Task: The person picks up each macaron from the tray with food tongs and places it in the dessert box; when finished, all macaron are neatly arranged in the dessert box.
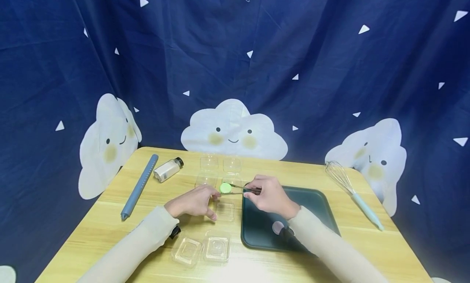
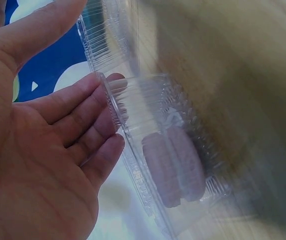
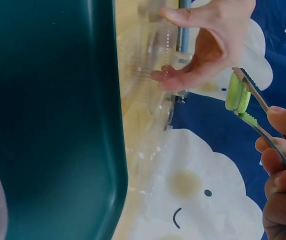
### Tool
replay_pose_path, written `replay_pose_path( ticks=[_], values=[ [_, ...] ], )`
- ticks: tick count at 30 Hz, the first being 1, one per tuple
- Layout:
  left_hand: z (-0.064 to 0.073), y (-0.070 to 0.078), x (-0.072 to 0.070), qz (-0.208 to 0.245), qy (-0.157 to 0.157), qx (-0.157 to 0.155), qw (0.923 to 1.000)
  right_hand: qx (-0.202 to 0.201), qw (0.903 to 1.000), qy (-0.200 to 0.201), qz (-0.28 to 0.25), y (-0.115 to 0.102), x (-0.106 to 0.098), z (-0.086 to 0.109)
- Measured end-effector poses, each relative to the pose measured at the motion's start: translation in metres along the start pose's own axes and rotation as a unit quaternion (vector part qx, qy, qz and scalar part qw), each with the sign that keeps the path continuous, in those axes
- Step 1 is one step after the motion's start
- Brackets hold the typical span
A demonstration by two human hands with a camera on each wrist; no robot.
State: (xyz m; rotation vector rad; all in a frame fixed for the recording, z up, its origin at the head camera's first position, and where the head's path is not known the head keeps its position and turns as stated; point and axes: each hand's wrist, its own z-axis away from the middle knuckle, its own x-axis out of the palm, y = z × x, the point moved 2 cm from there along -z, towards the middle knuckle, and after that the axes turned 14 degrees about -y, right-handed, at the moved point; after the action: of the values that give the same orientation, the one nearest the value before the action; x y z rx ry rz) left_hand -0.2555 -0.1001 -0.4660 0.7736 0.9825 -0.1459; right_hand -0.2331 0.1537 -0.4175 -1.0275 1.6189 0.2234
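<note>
My right hand (image 1: 271, 195) grips metal tongs (image 3: 278, 143), whose serrated tips clasp a green macaron (image 1: 225, 188). The macaron is held up beside my left hand (image 1: 196, 201), over the row of clear plastic containers. In the left wrist view the left hand's fingers are extended, with fingertips right at the rim of a clear container (image 2: 159, 92). A mauve macaron (image 2: 175, 167) with pale filling shows through that container. Another clear container (image 1: 225, 211) lies just below the left hand in the head view.
On the right a dark green tray (image 1: 323, 209) bears a lavender macaron (image 1: 278, 227). A whisk (image 1: 352, 193) lies beyond it. To the left are a blue-grey stick (image 1: 139, 187) and a white bottle with a black cap (image 1: 168, 170). Open clear containers (image 1: 216, 248) sit near the front edge.
</note>
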Motion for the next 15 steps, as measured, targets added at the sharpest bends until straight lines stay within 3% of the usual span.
replay_pose_path(
  ticks=[15],
  values=[
    [-0.001,0.0,0.001,-0.006,0.003,-0.003,1.0,0.002,0.9956,-0.084,0.04,0.001,0.021,0.0]
  ],
)
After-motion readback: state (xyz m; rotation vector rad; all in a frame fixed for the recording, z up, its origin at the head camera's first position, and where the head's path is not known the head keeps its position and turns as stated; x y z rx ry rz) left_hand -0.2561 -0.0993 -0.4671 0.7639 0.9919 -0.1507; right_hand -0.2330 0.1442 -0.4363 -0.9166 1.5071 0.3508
